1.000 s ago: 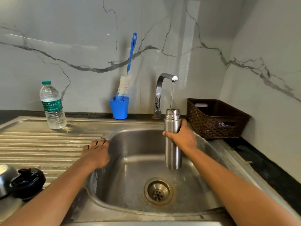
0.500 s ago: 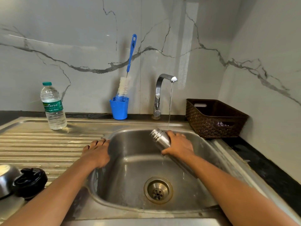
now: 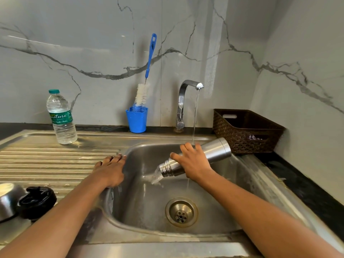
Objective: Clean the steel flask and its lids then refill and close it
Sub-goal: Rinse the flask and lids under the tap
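My right hand (image 3: 193, 162) grips the steel flask (image 3: 214, 151) around its middle, over the sink basin (image 3: 141, 202). The flask is tipped, mouth down to the left, and water pours out of its threaded neck. The tap (image 3: 183, 101) is running, and its stream falls onto my right hand. My left hand (image 3: 110, 169) rests flat on the basin's left rim, holding nothing. A black inner lid (image 3: 36, 202) and a steel cap (image 3: 7, 200) lie on the draining board at the lower left.
A blue cup (image 3: 136, 120) with a bottle brush (image 3: 147, 79) stands behind the basin. A plastic water bottle (image 3: 61, 118) stands on the draining board's far left. A brown woven basket (image 3: 245, 131) sits at the right by the wall. The drain (image 3: 181, 212) is mid-basin.
The flask went from upright under the tap to tipped over, base now up to the right, and water now pours from its mouth. My left hand has stayed put.
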Available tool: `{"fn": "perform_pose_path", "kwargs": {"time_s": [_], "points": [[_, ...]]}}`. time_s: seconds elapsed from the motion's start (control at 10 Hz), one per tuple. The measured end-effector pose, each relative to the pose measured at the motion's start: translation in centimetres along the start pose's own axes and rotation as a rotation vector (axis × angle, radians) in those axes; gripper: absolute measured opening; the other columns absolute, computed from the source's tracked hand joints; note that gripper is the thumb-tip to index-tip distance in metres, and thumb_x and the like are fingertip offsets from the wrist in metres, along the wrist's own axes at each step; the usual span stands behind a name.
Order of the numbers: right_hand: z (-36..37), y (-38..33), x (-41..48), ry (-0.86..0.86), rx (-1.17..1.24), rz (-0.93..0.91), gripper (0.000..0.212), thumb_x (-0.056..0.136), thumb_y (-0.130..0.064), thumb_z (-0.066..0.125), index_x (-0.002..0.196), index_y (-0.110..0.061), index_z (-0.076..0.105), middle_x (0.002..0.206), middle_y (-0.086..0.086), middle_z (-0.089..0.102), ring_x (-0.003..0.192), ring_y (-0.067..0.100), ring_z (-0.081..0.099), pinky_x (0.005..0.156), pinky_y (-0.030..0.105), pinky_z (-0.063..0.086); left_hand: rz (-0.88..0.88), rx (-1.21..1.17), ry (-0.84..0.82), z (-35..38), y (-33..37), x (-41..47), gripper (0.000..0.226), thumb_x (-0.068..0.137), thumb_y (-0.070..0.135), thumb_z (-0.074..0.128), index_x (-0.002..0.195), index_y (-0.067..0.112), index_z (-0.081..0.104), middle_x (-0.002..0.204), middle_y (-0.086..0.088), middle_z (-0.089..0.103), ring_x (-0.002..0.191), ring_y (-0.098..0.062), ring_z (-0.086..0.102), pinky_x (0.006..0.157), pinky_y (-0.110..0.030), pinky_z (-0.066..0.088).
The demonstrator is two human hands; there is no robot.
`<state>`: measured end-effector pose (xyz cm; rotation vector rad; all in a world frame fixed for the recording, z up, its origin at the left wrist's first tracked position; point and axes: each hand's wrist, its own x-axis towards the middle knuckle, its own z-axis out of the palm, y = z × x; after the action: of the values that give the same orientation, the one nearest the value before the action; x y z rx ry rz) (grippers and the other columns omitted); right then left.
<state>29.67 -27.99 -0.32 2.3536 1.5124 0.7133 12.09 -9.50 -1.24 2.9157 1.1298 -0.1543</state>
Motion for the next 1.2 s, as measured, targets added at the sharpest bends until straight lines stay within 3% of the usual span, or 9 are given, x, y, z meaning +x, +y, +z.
{"fn": "perform_pose_path", "kwargs": {"time_s": [0.2,0.4,0.5,0.7,0.8,0.9,1.0,1.1,1.2], "points": [[-1.4,0.5,0.2,0.12,-0.094,-0.02,0.07,0.084,-0.028,0.064,0.142,-0.028,0.025,0.142,0.017,0.028,0.136,0.035,0.021,0.111,0.062,0.004,-0.005,0.002,0.004,0.0,0.1,0.0,0.07,0.097,0.025,0.039,0.152,0.024,-0.003,0.16,0.005,-0.006,0.147,-0.021,-0.001,0.117,-0.043,0.008],[-2.6,1.8,0.5,0.348,-0.202,0.029,0.071,0.059,-0.03,0.081,0.124,-0.028,0.052,0.124,0.015,0.053,0.119,0.034,0.048,0.109,0.063,0.015,-0.004,0.019,0.003,0.0,0.1,-0.1,0.068,0.098,0.024,0.038,0.152,0.023,-0.003,0.16,0.005,-0.006,0.147,-0.022,-0.001,0.117,-0.043,0.009],[-2.9,2.4,0.4,0.483,-0.207,0.032,0.073,0.058,-0.027,0.08,0.125,-0.027,0.052,0.127,0.014,0.053,0.119,0.033,0.044,0.107,0.06,0.017,-0.007,0.017,0.009,0.1,0.2,-0.1,0.068,0.098,0.024,0.038,0.152,0.023,-0.003,0.16,0.005,-0.006,0.147,-0.022,-0.001,0.117,-0.043,0.008],[-3.4,2.5,0.2,0.617,-0.255,-0.004,0.072,0.068,-0.02,0.068,0.134,-0.025,0.038,0.129,0.012,0.052,0.126,0.033,0.034,0.111,0.057,0.007,-0.007,0.018,0.013,0.1,0.2,0.0,0.068,0.098,0.025,0.038,0.152,0.023,-0.002,0.16,0.005,-0.006,0.147,-0.022,0.0,0.117,-0.043,0.008],[-3.9,1.6,0.1,0.491,-0.256,-0.004,0.073,0.071,-0.026,0.069,0.137,-0.024,0.038,0.132,0.013,0.049,0.128,0.035,0.035,0.111,0.058,0.004,-0.006,0.017,0.016,0.2,0.1,0.0,0.068,0.098,0.025,0.038,0.152,0.022,-0.002,0.16,0.005,-0.006,0.147,-0.023,0.0,0.117,-0.043,0.008],[-3.4,-0.4,0.4,0.136,-0.152,-0.026,0.07,0.083,-0.032,0.064,0.142,-0.024,0.028,0.14,0.013,0.038,0.131,0.035,0.031,0.111,0.058,0.012,-0.002,0.02,0.015,0.2,0.1,0.0,0.068,0.098,0.025,0.038,0.152,0.022,-0.002,0.16,0.004,-0.006,0.147,-0.022,0.0,0.117,-0.042,0.009],[-2.4,-0.2,0.5,-0.07,0.267,0.155,0.073,0.076,-0.032,0.073,0.136,-0.024,0.032,0.131,0.009,0.049,0.12,0.03,0.046,0.098,0.045,0.037,-0.005,0.004,0.015,0.1,0.1,0.0,0.068,0.098,0.024,0.039,0.152,0.022,-0.002,0.16,0.004,-0.006,0.147,-0.022,-0.001,0.117,-0.042,0.008],[-0.8,2.0,-0.2,-0.213,0.979,0.48,0.079,0.064,-0.027,0.083,0.129,-0.015,0.04,0.118,0.008,0.059,0.1,0.025,0.058,0.079,0.032,0.047,-0.007,-0.013,0.012,0.1,0.1,0.0,0.069,0.097,0.022,0.039,0.152,0.022,-0.003,0.16,0.004,-0.007,0.147,-0.022,-0.002,0.117,-0.042,0.007],[0.2,2.7,-0.8,-0.285,1.606,0.812,0.066,0.067,-0.011,0.081,0.123,-0.011,0.047,0.098,0.008,0.062,0.081,0.021,0.06,0.065,0.032,0.051,-0.008,-0.014,0.011,0.1,0.2,0.0,0.069,0.097,0.021,0.038,0.152,0.021,-0.003,0.16,0.004,-0.007,0.147,-0.023,-0.002,0.117,-0.043,0.006]]}}
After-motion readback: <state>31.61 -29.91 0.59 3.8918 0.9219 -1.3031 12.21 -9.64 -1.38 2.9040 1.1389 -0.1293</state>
